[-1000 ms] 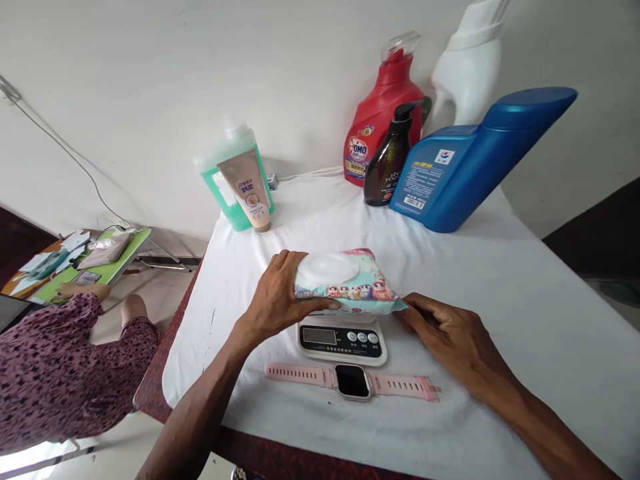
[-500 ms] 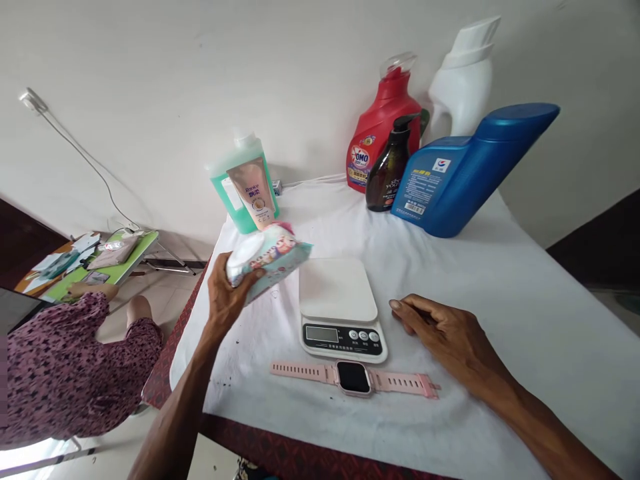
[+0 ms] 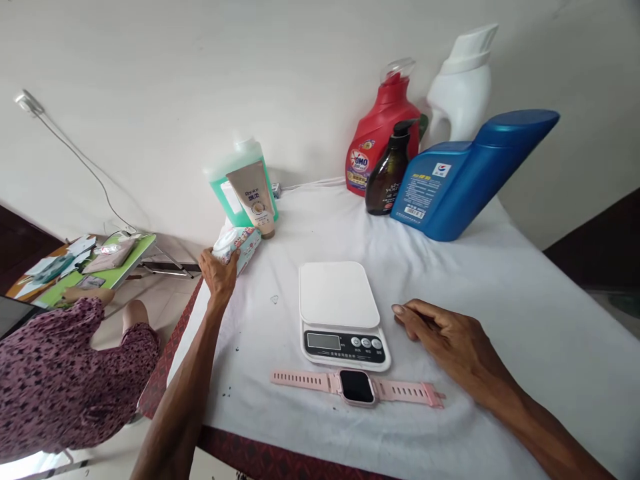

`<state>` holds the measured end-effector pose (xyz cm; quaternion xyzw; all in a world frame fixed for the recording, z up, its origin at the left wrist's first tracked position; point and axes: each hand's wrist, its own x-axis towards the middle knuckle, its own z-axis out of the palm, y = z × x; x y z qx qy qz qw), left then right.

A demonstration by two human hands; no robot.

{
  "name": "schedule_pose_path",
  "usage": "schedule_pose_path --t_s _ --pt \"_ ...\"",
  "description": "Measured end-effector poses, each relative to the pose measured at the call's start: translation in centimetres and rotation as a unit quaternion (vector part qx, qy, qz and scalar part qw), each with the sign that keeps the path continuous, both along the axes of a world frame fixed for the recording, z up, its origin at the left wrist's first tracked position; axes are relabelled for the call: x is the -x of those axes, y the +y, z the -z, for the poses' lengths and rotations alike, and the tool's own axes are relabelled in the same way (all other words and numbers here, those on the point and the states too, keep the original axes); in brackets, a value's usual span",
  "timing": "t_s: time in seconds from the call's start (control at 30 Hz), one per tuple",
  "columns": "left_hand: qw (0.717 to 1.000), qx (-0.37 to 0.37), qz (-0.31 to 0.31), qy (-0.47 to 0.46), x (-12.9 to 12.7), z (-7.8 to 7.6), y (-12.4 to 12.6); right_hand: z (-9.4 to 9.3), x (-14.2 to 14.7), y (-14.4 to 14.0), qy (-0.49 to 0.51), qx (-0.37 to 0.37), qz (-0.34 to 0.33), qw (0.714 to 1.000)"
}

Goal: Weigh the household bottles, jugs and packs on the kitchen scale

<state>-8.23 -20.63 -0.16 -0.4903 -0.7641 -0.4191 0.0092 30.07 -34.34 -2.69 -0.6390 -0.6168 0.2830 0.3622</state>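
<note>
My left hand (image 3: 221,273) grips a pack of wet wipes (image 3: 244,245), pale blue with a white lid, at the table's left back, in front of a brown Rejoice tube (image 3: 254,198). The tube stands cap down before a bottle of green liquid (image 3: 220,179). My right hand (image 3: 440,333) rests on the cloth with its fingers curled in and nothing visible in them. Left of it sits a white kitchen scale (image 3: 340,293) with a bare weighing plate and a blank display. Along the scale's front edge lies a pink smartwatch (image 3: 357,387), its strap stretched out flat.
At the back right stand a red OMO bottle (image 3: 383,120), a dark pump bottle (image 3: 387,177), a white jug (image 3: 460,93) and a blue bottle (image 3: 450,180). To the left, a person in patterned clothing (image 3: 70,373) sits by a green table (image 3: 135,257).
My left hand has carried the wipes pack left and back, away from the scale, to beside the Rejoice tube. My right hand has stayed in place.
</note>
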Motion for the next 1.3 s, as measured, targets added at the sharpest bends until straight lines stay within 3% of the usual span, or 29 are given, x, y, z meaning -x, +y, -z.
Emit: schedule_pose_path --t_s 0.13,0.2,0.27,0.37,0.43,0.5,0.6,0.67,0.77,0.87,1.03,1.3 --pt "1.000 0.022 -0.005 0.000 -1.3 0.0 0.3 -0.1 -0.1 0.0 0.036 0.036 -0.011 0.999" --pt "0.999 0.040 0.004 0.018 -1.8 -0.7 -0.5 0.0 -0.2 0.0 0.042 0.028 -0.016 0.999" --pt "0.998 0.025 0.002 0.054 -2.5 -2.2 -1.7 0.1 -0.2 0.1 0.045 0.020 -0.019 0.999" --pt "0.989 -0.069 0.003 0.131 -5.1 -5.6 -2.9 0.3 -0.3 0.3 0.055 0.013 -0.021 0.998" --pt "0.974 -0.137 0.082 0.163 -8.1 -7.6 -2.8 0.4 -0.3 0.3 0.066 0.010 -0.022 0.998" --pt "0.948 -0.175 0.221 0.145 -12.0 -8.9 -1.7 0.4 -0.4 0.3 0.081 0.010 -0.025 0.996" --pt "0.894 -0.137 0.417 0.093 -19.0 -9.3 1.2 0.4 -0.5 0.2 0.107 0.009 -0.029 0.994" --pt "0.855 -0.089 0.507 0.058 -23.8 -9.0 3.8 0.4 -0.6 0.2 0.119 -0.001 -0.031 0.992" --pt "0.825 -0.023 0.565 0.016 -30.2 -8.2 7.7 0.6 -0.7 0.2 0.124 -0.015 -0.035 0.992" --pt "0.824 0.004 0.566 -0.009 -34.4 -7.8 10.9 0.9 -0.8 0.3 0.122 -0.017 -0.038 0.992" --pt "0.830 0.028 0.557 0.013 -36.1 -7.8 13.2 1.2 -0.9 0.4 0.117 -0.025 -0.035 0.992" --pt "0.828 0.032 0.555 0.078 -35.5 -8.4 12.2 1.0 -0.8 0.4 0.105 -0.026 -0.030 0.994"
